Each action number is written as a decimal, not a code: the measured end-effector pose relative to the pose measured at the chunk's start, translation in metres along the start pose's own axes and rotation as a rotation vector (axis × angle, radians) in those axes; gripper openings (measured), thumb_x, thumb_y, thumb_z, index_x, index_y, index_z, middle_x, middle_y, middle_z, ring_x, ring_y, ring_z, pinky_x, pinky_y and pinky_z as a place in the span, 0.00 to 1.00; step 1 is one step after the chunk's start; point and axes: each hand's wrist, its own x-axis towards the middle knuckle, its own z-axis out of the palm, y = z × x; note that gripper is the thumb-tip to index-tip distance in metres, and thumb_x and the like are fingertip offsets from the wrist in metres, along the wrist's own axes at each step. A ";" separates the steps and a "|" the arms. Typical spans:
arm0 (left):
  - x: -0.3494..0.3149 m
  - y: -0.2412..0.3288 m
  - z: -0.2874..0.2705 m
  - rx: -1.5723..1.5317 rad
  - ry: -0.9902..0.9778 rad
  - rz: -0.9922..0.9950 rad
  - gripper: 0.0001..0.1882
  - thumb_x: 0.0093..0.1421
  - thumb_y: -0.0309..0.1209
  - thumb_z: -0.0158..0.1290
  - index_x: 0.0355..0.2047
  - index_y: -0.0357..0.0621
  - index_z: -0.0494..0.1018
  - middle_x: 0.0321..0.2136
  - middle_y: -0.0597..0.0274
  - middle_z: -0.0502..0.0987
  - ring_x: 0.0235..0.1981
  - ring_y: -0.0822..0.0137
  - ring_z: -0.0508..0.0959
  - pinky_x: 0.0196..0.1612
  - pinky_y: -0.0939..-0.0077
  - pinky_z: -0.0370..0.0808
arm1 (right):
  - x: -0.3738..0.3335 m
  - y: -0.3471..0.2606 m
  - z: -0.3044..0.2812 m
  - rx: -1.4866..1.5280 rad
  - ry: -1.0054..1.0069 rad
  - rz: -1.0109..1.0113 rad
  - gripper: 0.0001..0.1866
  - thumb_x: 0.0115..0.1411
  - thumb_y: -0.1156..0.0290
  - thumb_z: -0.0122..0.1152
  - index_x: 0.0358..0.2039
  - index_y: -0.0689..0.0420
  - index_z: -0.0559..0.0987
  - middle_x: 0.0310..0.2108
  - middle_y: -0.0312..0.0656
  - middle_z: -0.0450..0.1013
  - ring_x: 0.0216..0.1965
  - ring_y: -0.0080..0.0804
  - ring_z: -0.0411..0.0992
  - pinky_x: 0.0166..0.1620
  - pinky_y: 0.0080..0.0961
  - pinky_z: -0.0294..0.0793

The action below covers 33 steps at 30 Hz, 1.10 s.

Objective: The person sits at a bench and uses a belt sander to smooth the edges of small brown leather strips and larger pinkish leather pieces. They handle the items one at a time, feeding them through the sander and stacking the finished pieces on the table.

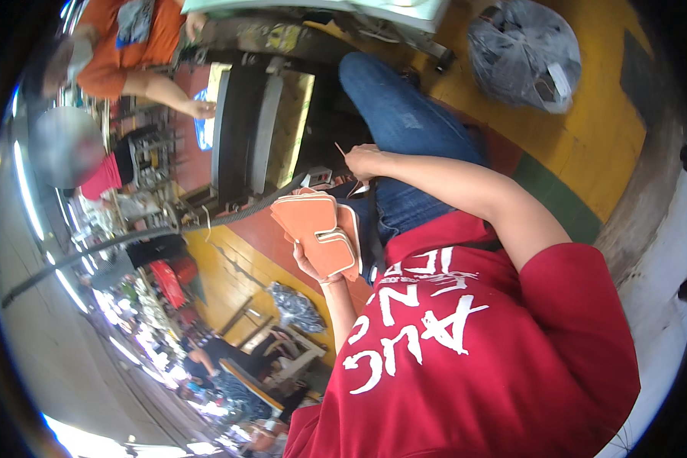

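My left hand [310,264] grips a stack of orange-tan leather wallet pieces [317,226] with pale edges. The top piece has a rounded tab, and the others fan out a little behind it. Most of the fingers are hidden under the stack. My right hand [365,162] is above my lap, beyond the stack and apart from it. Its fingers are closed on a thin orange-brown strip [340,149], whose end sticks out; the rest of it is hidden.
A dark machine or bench [261,130] stands ahead. A dark hose [141,240] crosses from the left. A grey plastic bag [524,55] sits on the yellow floor at the upper right, another bag [296,307] lower down. Someone in orange [141,46] reaches toward the bench.
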 end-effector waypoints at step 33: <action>0.004 -0.050 -0.001 0.095 0.121 0.028 0.34 0.49 0.37 0.50 0.56 0.39 0.58 0.47 0.47 0.71 0.42 0.51 0.76 0.43 0.57 0.78 | 0.038 -0.037 -0.037 0.631 0.521 -0.597 0.10 0.53 0.69 0.61 0.34 0.60 0.80 0.23 0.50 0.76 0.26 0.43 0.77 0.30 0.37 0.74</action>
